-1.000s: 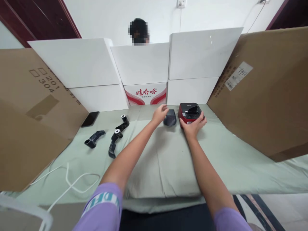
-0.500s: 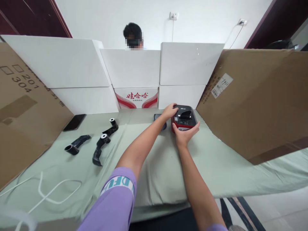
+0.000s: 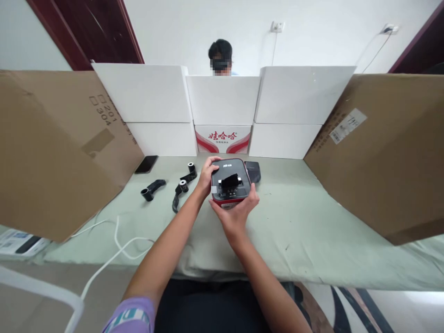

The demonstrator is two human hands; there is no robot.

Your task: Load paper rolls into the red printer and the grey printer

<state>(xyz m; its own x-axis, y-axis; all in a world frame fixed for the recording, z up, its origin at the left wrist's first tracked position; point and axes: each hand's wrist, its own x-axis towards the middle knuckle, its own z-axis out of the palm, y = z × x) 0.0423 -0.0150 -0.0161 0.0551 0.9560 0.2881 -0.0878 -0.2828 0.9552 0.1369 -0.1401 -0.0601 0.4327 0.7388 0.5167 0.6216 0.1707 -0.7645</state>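
A small red device with a dark grey top [image 3: 229,184] is held between both hands over the green cloth. My left hand [image 3: 206,175] wraps round its left side. My right hand [image 3: 236,214] cups its near edge, with fingers curled up the right side. A dark grey box [image 3: 253,171] lies just behind the device on the cloth.
Three black curved parts with round ends [image 3: 188,175] [image 3: 153,189] [image 3: 179,194] lie left of my hands, with a phone [image 3: 146,164] beyond them. A white cable [image 3: 116,238] runs over the table's near left edge. Cardboard sheets [image 3: 52,148] [image 3: 388,148] and white boxes [image 3: 222,99] wall the table; a person sits behind.
My left hand left the dark grey box and took the red device's left side. Both hands have drawn the device nearer to me, away from the right cardboard.
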